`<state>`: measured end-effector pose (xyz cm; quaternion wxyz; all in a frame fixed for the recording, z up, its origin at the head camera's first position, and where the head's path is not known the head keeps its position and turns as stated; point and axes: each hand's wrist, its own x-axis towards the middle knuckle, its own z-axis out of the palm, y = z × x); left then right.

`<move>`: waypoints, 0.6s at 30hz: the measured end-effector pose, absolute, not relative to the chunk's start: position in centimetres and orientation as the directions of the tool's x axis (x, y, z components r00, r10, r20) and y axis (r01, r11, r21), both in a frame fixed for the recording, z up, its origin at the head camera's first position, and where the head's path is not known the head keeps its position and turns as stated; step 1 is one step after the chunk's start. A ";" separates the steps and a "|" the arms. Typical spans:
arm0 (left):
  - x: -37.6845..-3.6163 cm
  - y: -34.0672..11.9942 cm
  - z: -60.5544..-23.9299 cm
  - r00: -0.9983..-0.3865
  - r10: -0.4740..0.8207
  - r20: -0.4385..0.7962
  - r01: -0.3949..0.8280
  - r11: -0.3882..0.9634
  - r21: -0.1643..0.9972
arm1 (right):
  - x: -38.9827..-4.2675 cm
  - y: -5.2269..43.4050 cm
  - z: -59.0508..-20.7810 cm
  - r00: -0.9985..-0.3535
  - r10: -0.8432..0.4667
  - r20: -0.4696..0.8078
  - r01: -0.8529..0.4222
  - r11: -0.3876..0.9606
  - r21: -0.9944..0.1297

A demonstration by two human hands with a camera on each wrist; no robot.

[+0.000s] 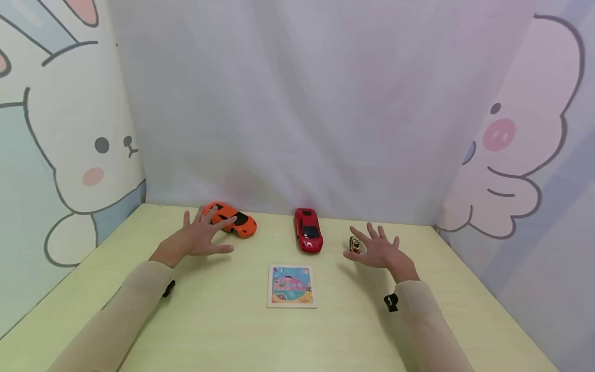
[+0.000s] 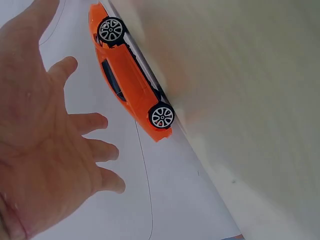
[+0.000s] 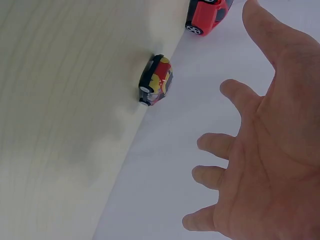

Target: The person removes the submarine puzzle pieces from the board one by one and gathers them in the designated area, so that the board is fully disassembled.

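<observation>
Closest in, a square picture tile (image 1: 292, 287) lay flat on the tabletop (image 1: 302, 341), between the hands and nearer to the body than either. Just beyond it the left hand (image 1: 199, 238) and right hand (image 1: 378, 253) hung raised, each wide open with fingers spread, holding nothing and apart from the cars. A small patterned car (image 3: 157, 80) stood near the right hand, showing between thumb and forefinger in the head view. Near the left hand's fingers sat an orange car (image 2: 129, 75), while a red car (image 1: 309, 231) stood between the hands. Farthest off, beyond both, hung a pale curtain (image 1: 297, 103)
</observation>
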<state>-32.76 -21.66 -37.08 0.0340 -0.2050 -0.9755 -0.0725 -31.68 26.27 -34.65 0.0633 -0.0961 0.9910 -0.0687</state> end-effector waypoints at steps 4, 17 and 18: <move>-32.8 -21.6 -37.2 -0.910 0.403 0.093 0.413 0.902 0.124 | -31.6 26.3 -34.7 -0.975 -0.190 -0.111 -0.173 0.974 -0.145; -32.0 -20.6 -36.8 -0.890 0.456 0.025 0.454 0.878 0.149 | -31.8 25.3 -35.0 -0.955 -0.289 -0.061 -0.279 0.951 -0.134; -32.0 -20.5 -36.8 -0.887 0.462 0.019 0.459 0.876 0.144 | -31.7 25.1 -35.1 -0.952 -0.300 -0.060 -0.289 0.947 -0.138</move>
